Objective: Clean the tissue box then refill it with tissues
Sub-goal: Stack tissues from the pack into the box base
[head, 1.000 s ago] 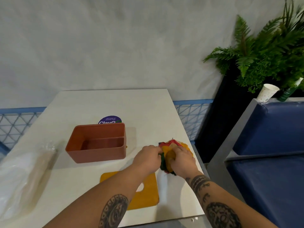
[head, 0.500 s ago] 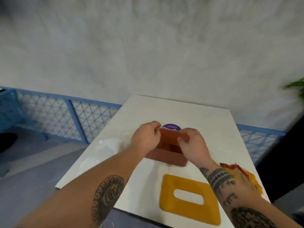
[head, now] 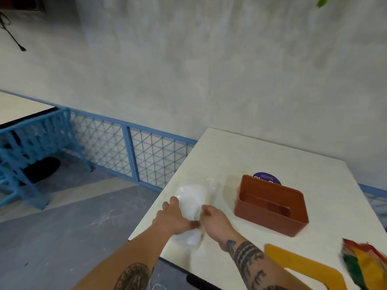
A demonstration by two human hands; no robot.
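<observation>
Brown tissue box [head: 268,223] sits open-topped on the white table [head: 240,151]. Just left of the box lies the plastic-wrapped tissue pack [head: 189,198], at the table edge; my left hand [head: 173,218] curls round its left side and my right hand [head: 215,222] pinches the wrap from the other side. The yellow lid [head: 301,266] lies flat in front of the box, the colourful cloth [head: 364,266] front-right, and a purple sticker [head: 266,178] just behind.
</observation>
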